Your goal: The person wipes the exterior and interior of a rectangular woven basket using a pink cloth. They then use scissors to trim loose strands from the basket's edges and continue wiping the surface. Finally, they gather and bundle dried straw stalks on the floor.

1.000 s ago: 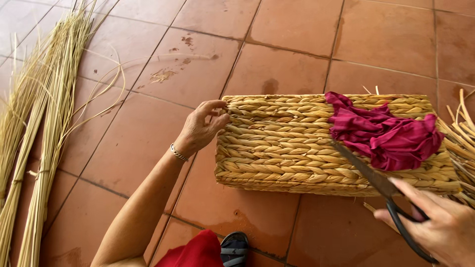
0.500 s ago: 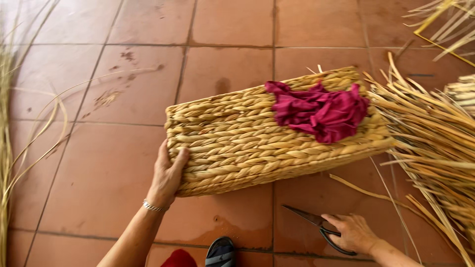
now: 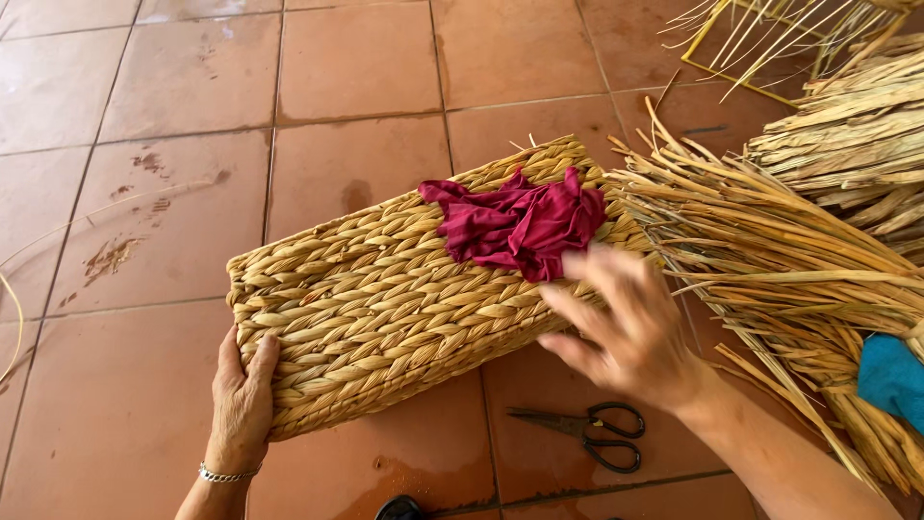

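Hands are seen first, two of them, both bare. The left hand (image 3: 243,400) is laid flat against the near left corner of a woven basket (image 3: 385,294), with the fingers stretched up along its braided side; nothing is closed inside it. A thin silver bracelet (image 3: 227,474) is worn on its wrist. The right hand (image 3: 630,332) is spread open over the right end of the same basket, fingers apart and a little blurred, and nothing is held in it; whether the fingertips touch the weave cannot be told.

One basket is counted. It is long and rectangular, laid at a slant on the floor, and made of thick twisted straw ropes in golden yellow, rough and ribbed. One crumpled dark red cloth (image 3: 520,223) is placed on its upper right part. One pair of black scissors (image 3: 587,433) is lying closed on the floor just below the right hand, apart from the basket.

To the right, a large bundle of dry flat reeds (image 3: 789,260) is spread out, touching the right end of the basket, and a second, thicker bundle (image 3: 857,135) is lying behind it. One blue cloth (image 3: 893,380) is seen at the right edge.

Everything is carried by a floor (image 3: 346,77) of square terracotta tiles, smooth, with some pale stains.
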The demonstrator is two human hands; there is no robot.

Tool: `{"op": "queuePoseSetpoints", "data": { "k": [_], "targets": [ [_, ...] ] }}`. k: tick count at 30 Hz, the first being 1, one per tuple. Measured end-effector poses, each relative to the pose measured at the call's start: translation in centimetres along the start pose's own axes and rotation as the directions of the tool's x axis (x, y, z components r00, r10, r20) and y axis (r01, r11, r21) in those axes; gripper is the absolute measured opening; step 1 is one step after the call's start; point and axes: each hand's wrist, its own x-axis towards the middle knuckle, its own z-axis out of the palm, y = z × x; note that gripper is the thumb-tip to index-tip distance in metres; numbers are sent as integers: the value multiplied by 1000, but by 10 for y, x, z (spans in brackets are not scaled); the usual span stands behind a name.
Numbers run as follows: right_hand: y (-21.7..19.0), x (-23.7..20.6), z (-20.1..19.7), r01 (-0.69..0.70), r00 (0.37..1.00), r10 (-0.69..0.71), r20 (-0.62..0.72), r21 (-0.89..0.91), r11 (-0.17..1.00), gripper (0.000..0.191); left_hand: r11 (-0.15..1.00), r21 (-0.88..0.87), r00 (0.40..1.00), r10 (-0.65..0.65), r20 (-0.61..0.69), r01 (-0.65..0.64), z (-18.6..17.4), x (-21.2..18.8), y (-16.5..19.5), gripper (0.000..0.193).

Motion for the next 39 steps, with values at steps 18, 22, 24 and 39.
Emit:
{"op": "queuePoseSetpoints", "data": {
  "k": [18,22,24,39],
  "targets": [
    [-60,111,39,-77,993,101,-58,322,943,19,970,233,996,84,-39,-73,-11,4,-10,56],
    [-147,114,63,155,986,-129,-103,320,935,8,931,100,933,337,124,-350,-17,8,-16,66],
    [-160,109,74,188,978,-156,-137,263,946,17,978,99,983,180,25,-182,-19,13,-19,61],
    [111,-66,-3,-352,912,408,39,-431,831,20,940,337,988,100,-118,-55,-21,19,-33,60]
  ]
}}
